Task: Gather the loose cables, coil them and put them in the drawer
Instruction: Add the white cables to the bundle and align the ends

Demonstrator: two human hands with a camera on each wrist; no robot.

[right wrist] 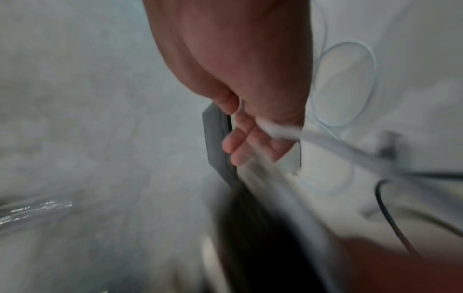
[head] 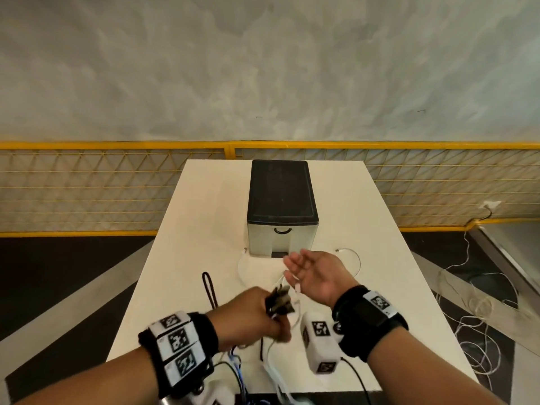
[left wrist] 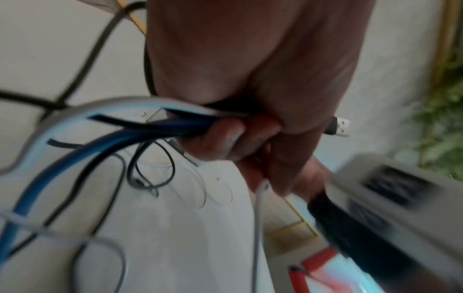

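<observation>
My left hand [head: 263, 317] grips a bundle of cables [head: 279, 302] above the near part of the white table [head: 204, 214]. In the left wrist view its fingers [left wrist: 225, 138] curl round blue, black and white cables [left wrist: 162, 124], and a USB plug [left wrist: 340, 126] sticks out past the fist. My right hand [head: 309, 273] hovers open beside it, palm turned left, fingers straight. A blurred white cable [right wrist: 325, 142] runs across its fingers [right wrist: 240, 142]. The small drawer unit [head: 282, 191], black on top, stands behind with its drawer front [head: 282, 232] shut.
A black cable loop [head: 209, 287] lies left of my hands. Clear cable loops [head: 355, 258] curve round the foot of the drawer unit. A yellow mesh fence [head: 87, 185] runs behind the table. White cables [head: 473, 317] are tangled on the floor at the right.
</observation>
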